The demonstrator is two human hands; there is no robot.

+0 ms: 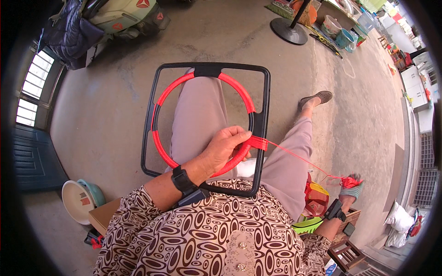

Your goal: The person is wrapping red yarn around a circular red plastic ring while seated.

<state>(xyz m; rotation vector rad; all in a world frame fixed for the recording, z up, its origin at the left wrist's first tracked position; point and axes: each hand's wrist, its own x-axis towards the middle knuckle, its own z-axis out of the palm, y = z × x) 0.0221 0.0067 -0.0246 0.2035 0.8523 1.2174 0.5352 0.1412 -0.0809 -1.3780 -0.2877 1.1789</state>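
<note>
A black rectangular frame with a round ring inside it rests across my lap and raised knee. Red cord covers most of the ring, while a few stretches of it are black. At the ring's lower right, my left hand pinches the rim with thumb and fingers. Beside the thumb, flat red cord wraps bind ring and frame side together. From there a taut red strand runs out to my right hand, which wears a grey-green striped glove and is closed on a red cord bundle.
A scooter draped with a dark jacket stands at the upper left. Basins and a cardboard box sit at lower left. Near my right arm are a lime-green basket and a small wooden stool. A round black stand base is ahead.
</note>
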